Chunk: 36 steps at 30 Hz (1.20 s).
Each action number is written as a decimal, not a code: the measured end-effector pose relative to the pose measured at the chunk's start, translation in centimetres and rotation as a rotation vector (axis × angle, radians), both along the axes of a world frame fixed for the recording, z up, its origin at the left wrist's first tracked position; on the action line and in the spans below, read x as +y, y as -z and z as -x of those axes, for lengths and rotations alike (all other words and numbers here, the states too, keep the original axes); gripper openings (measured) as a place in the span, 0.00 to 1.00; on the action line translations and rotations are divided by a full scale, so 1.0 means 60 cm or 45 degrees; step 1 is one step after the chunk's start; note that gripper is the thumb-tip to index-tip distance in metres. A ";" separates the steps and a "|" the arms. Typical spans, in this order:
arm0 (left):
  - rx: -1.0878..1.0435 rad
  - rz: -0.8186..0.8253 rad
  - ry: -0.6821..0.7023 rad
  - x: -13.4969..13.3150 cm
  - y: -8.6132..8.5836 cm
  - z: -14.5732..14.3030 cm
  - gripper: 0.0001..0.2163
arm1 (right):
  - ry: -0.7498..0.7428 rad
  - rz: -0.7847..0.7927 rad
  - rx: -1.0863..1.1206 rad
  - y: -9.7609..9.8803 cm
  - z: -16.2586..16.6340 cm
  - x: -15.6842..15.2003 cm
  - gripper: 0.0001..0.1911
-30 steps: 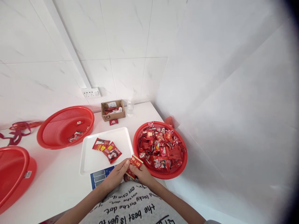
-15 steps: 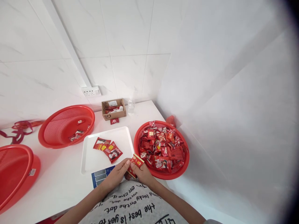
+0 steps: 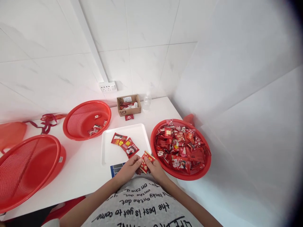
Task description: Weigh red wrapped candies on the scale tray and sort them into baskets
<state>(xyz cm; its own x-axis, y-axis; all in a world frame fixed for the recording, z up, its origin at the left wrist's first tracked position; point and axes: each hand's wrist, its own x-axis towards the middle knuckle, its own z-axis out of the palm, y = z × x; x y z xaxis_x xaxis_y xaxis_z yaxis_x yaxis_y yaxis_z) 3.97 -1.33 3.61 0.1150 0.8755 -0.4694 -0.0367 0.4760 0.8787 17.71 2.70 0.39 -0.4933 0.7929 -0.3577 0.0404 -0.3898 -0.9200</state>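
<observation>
Both hands hold one red candy packet (image 3: 146, 160) with gold edges, close in front of my shirt. My left hand (image 3: 132, 167) grips its left side and my right hand (image 3: 153, 167) its right side, thumbs on top; the fingers underneath are partly hidden. Just beyond lies a white tray (image 3: 107, 154) on a scale with a blue panel (image 3: 115, 169). Two red packets (image 3: 129, 147) rest on the tray, one overlapping the other. To the right, a red basket (image 3: 155, 151) is heaped with many red wrapped sweets (image 3: 180, 142).
Behind the tray stand a small cardboard box (image 3: 130, 111), a red packet (image 3: 129, 117) and a clear bottle (image 3: 147, 102). A red basket (image 3: 71, 117) with a few packets sits at the left, another red basket (image 3: 53, 176) nearer me. Red ribbon (image 3: 48, 123) lies by the wall.
The view has swung to the left, so everything appears further right and more of the near left basket shows. Both hands still hold the packet, with only a slight shift of the fingers.
</observation>
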 end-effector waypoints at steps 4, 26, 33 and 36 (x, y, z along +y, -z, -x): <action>-0.045 0.045 0.124 -0.005 -0.003 0.027 0.20 | 0.016 -0.042 -0.001 -0.017 0.023 -0.010 0.24; -0.327 0.054 0.362 -0.013 -0.031 0.115 0.18 | 0.027 -0.141 -0.230 -0.059 0.090 -0.065 0.29; -0.430 0.049 0.511 -0.019 -0.019 0.132 0.15 | -0.032 -0.241 -0.433 -0.058 0.094 -0.080 0.29; -0.379 -0.032 0.500 -0.022 -0.014 0.134 0.14 | 0.010 -0.237 -0.461 -0.062 0.100 -0.085 0.29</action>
<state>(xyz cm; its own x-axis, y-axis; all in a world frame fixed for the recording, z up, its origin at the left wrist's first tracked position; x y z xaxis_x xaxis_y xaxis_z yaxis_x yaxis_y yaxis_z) -4.09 -2.63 4.46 0.5644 0.7497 -0.3456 -0.1103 0.4833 0.8685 11.72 -2.43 4.11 -0.3556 0.8636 -0.3573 0.3723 -0.2198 -0.9017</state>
